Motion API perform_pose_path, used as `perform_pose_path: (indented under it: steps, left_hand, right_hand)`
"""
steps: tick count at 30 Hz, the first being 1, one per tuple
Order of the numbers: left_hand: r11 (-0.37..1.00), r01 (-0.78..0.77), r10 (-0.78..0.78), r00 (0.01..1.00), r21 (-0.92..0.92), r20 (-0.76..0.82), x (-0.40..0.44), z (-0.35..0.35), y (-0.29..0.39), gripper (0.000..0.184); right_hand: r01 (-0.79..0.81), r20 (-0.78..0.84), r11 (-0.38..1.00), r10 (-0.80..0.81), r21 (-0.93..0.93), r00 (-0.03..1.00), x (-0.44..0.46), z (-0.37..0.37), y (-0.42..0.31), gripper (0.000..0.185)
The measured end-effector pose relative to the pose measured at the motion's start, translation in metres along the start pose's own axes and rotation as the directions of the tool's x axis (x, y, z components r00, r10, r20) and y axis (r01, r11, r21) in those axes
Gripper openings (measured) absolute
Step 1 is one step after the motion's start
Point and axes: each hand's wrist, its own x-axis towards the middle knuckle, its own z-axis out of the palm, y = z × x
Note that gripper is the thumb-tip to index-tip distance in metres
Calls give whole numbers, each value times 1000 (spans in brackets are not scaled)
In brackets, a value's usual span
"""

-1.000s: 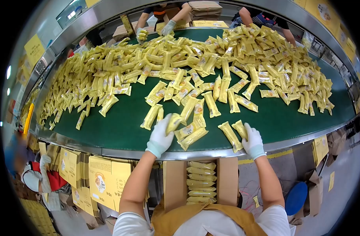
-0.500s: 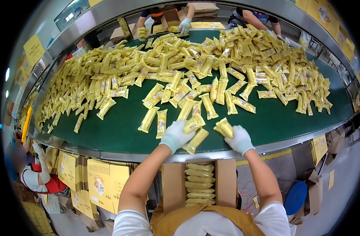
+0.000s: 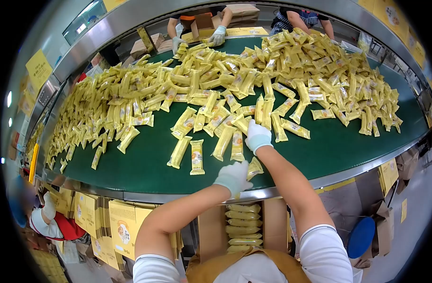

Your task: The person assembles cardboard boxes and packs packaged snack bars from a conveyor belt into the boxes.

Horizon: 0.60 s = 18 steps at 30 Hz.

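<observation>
My left hand (image 3: 232,178), in a white glove, is closed near the belt's front edge. A yellow wrapped snack packet (image 3: 255,168) sticks out past its fingers; how many packets it grips is hidden. Farther in over the green belt, my right hand (image 3: 259,137), also gloved, has its fingers closed at a tilted snack packet (image 3: 241,123). Several loose packets lie around the hands, among them one face-up packet (image 3: 197,156) to the left. Below, in front of my body, an open cardboard box (image 3: 210,231) holds a row of packets (image 3: 244,221).
A large heap of packets (image 3: 315,61) covers the far side of the green belt (image 3: 320,151). A metal rim (image 3: 145,197) runs along its near edge. Folded yellow cartons (image 3: 124,226) stand below left, a blue stool (image 3: 361,237) at right. Co-workers' gloved hands (image 3: 218,36) are across the belt.
My right hand has moved forward and left to a packet on the belt. My left hand has shifted right and nearer to me with a packet.
</observation>
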Motion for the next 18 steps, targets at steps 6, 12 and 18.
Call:
perform_pose_path:
  steps: [6,12,18]
  left_hand:
    - [985,-58,57,998,164,15,-1,0,-7,38]
    - [832,-175,370,883,527,-290,-23,32,-106,51]
    - [882,-227,323,929,414,-179,-53,22,-83,102]
  right_hand:
    - [230,-8,963,-233,-141,972,-28,-10,51,27]
    - [419,-233,804,-543,-422,807,-103,-6,120,46]
    - [365,-131,885,-414,-288,901,-137,-16,103,95]
